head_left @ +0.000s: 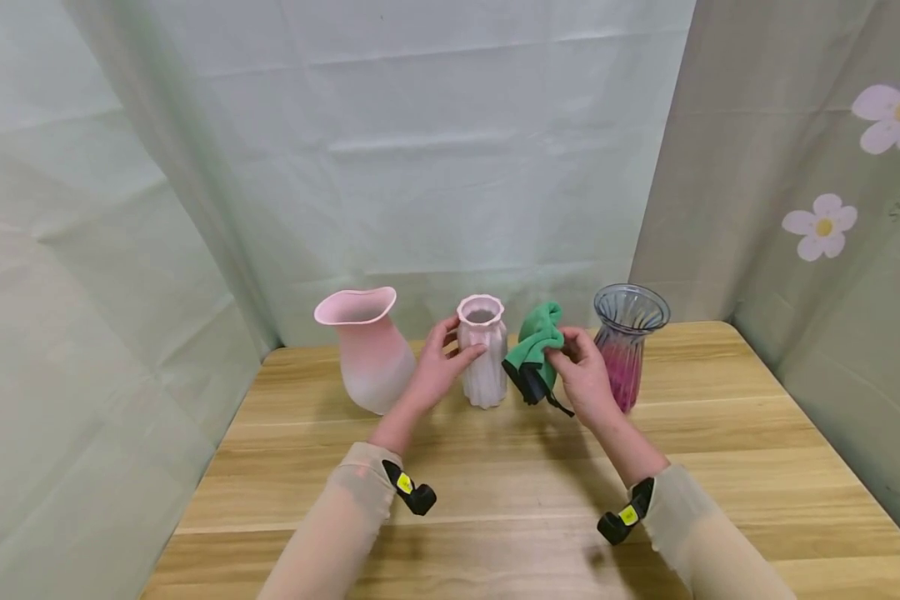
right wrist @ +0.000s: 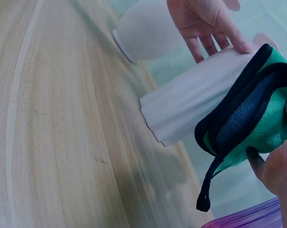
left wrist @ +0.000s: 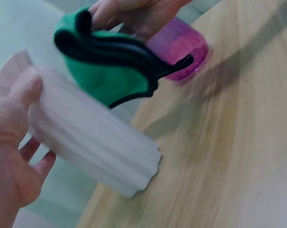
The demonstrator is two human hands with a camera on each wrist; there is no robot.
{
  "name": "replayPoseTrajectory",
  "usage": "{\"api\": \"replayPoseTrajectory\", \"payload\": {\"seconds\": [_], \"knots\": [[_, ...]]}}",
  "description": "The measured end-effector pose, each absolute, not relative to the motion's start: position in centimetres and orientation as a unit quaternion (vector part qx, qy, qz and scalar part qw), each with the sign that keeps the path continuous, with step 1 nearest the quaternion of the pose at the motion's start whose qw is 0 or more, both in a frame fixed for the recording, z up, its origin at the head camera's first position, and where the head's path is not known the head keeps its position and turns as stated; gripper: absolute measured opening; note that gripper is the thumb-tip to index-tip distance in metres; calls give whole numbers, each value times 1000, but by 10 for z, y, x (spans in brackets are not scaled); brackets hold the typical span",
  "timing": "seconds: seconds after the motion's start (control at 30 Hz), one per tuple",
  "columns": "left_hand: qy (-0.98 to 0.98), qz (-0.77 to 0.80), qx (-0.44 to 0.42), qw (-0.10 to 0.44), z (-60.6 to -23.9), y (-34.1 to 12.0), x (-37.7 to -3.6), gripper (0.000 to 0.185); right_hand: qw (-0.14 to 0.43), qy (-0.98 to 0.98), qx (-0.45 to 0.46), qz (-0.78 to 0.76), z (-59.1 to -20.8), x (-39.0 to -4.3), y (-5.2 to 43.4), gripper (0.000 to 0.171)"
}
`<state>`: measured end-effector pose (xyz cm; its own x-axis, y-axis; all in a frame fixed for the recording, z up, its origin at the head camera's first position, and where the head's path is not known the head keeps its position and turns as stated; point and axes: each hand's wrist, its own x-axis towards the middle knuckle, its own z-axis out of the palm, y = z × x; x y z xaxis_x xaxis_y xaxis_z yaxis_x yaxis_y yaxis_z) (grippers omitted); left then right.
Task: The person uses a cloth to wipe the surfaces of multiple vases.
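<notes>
A small white ribbed vase [head_left: 484, 367] with a scalloped rim stands upright on the table. My left hand [head_left: 440, 367] holds it near the neck from the left, thumb on the front and fingers at the side and behind. My right hand [head_left: 587, 379] pinches a folded green cloth [head_left: 537, 337] with black edging and a small black loop [right wrist: 204, 194]. The cloth hangs just right of the white vase, above the table. In the right wrist view its dark blue-grey inner side shows between the folds.
To the left stands a larger pink-to-white vase [head_left: 375, 362] with a wavy rim. A ribbed glass vase [head_left: 622, 367], blue-grey above and magenta below, stands behind my right hand. All stand near the back edge of the wooden table [head_left: 495, 517]. Pale curtains [head_left: 450, 167] hang behind.
</notes>
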<state>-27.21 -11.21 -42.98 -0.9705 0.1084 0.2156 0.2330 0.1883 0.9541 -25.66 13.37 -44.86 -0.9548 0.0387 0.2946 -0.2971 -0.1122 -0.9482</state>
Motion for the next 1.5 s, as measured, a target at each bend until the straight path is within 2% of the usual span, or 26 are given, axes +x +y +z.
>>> {"api": "replayPoseTrajectory", "payload": {"seconds": [0.27, 0.47, 0.73, 0.93, 1.1, 1.27, 1.5], "knots": [[-747, -646, -155, -32, -441, -135, -289, 68, 108, -662, 97, 735, -448, -258, 131, 26], [-722, -665, -180, -66, -444, -142, -296, 66, 108, -672, 98, 726, -444, -265, 124, 27], [-711, -673, -188, -78, -444, -142, -297, 67, 81, -682, 137, 714, -439, -282, 103, 30], [-716, -670, -183, -74, -446, -142, -297, 67, 45, -694, 164, 700, -431, -281, 97, 42], [-717, -669, -180, -73, -446, -144, -296, 67, 32, -712, 169, 681, -431, -283, 97, 44], [-709, -676, -184, -79, -446, -143, -296, 67, 45, -725, 170, 666, -436, -282, 97, 41], [-697, -687, -185, -88, -446, -143, -296, 66, 73, -749, 163, 638, -462, -280, 95, 31]]}}
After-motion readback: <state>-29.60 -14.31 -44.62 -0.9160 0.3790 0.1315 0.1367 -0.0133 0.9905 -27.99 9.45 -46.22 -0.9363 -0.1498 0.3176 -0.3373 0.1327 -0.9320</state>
